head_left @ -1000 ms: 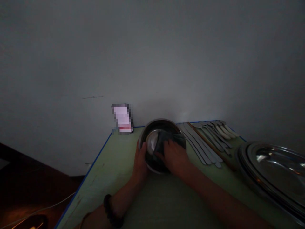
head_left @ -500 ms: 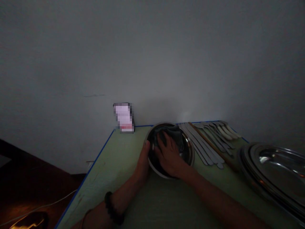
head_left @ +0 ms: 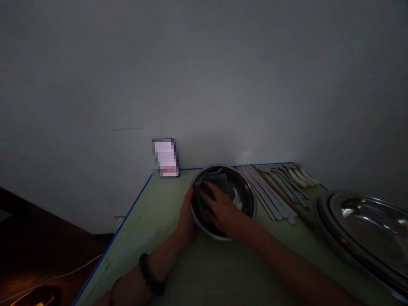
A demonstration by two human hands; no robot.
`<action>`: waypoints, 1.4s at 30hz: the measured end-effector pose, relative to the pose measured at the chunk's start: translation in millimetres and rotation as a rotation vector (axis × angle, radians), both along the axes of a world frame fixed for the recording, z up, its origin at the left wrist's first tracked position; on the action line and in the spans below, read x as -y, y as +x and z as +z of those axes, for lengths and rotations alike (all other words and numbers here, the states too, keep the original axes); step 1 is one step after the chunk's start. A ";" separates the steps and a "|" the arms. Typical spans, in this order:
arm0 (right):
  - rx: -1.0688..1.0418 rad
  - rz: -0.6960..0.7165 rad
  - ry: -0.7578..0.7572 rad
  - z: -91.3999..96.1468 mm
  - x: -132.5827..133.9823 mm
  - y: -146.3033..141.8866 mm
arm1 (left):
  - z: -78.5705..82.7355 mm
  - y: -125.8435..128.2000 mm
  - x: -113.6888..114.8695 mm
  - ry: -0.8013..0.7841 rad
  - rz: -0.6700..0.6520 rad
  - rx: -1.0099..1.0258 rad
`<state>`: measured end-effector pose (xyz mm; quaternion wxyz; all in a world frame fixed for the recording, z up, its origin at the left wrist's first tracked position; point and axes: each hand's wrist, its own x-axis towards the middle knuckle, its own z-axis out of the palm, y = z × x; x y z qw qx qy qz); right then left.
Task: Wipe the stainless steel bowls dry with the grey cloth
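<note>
A shiny metal bowl (head_left: 251,210) sits on the table near the wall. My left hand (head_left: 186,216) is closed on its left side, with the thumb by the rim. Inside the bowl, my right hand (head_left: 225,214) presses a dark grey cloth (head_left: 225,182) against the left inner wall. Its fingers are bent into the cloth, and the fingertips are partly hidden in the folds. The right part of the bowl's inside shows bare metal.
Several flat table knives (head_left: 267,197), a thin brown stick (head_left: 277,187) and several forks and spoons (head_left: 290,182) lie right of the bowl. Stacked oval metal trays (head_left: 376,229) stand at the right. A phone (head_left: 165,157) leans on the wall. The green table (head_left: 140,212) has blue edging.
My right hand has shifted left within the bowl, taking the cloth from the far right side to the left wall. The bowl has moved slightly left, with my left hand still on it.
</note>
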<state>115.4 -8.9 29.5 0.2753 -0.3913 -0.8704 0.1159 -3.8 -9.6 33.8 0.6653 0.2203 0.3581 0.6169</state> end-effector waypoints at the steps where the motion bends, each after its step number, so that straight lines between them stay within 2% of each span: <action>1: 0.056 -0.007 0.047 -1.3 -3.3 4.9 | -0.5 0.4 0.1 0.002 -0.005 -0.024; 5: 0.225 -0.086 0.225 0.9 -17.2 26.2 | -5.1 0.0 -2.1 0.106 -0.037 -0.113; 7: 0.281 -0.163 0.255 3.4 -21.4 34.1 | -8.6 -2.5 -5.5 0.230 0.035 -0.195; 11: 0.367 -0.261 0.171 0.2 -19.5 40.0 | -14.9 -11.3 -12.2 0.494 0.228 -0.435; 15: 0.369 -0.169 0.011 -9.6 -5.1 30.0 | -20.2 -19.2 -16.7 0.562 0.302 -0.502; 18: 0.261 0.012 -0.114 -6.5 8.8 14.2 | -22.2 -22.4 -18.6 0.553 0.363 -0.498; 21: 0.025 0.171 -0.225 9.8 18.7 -0.9 | -20.3 -22.1 -16.7 0.517 0.374 -0.488; 23: -0.139 0.222 -0.267 22.5 20.9 -7.2 | -17.7 -20.1 -13.3 0.504 0.340 -0.456; 25: -0.264 0.203 -0.264 30.4 20.9 -10.6 | -15.7 -17.8 -9.7 0.516 0.284 -0.422; 27: -0.364 0.132 -0.237 30.6 20.9 -13.3 | -14.8 -16.2 -7.0 0.533 0.232 -0.408; 31: -0.468 0.051 -0.251 14.3 26.2 -21.0 | -14.4 -16.8 -5.4 0.531 0.229 -0.420; 33: -0.391 0.103 -0.257 5.7 29.1 -23.1 | -14.2 -18.7 -7.2 0.529 0.268 -0.449; 36: -0.170 0.166 -0.184 -3.3 27.4 -18.7 | -15.2 -22.8 -14.2 0.500 0.339 -0.492; 39: 0.017 0.026 -0.093 -11.2 17.5 -7.1 | -18.1 -26.5 -22.5 0.485 0.423 -0.504; 42: 0.130 -0.186 -0.013 -19.5 5.3 4.2 | -21.1 -27.7 -25.6 0.532 0.399 -0.538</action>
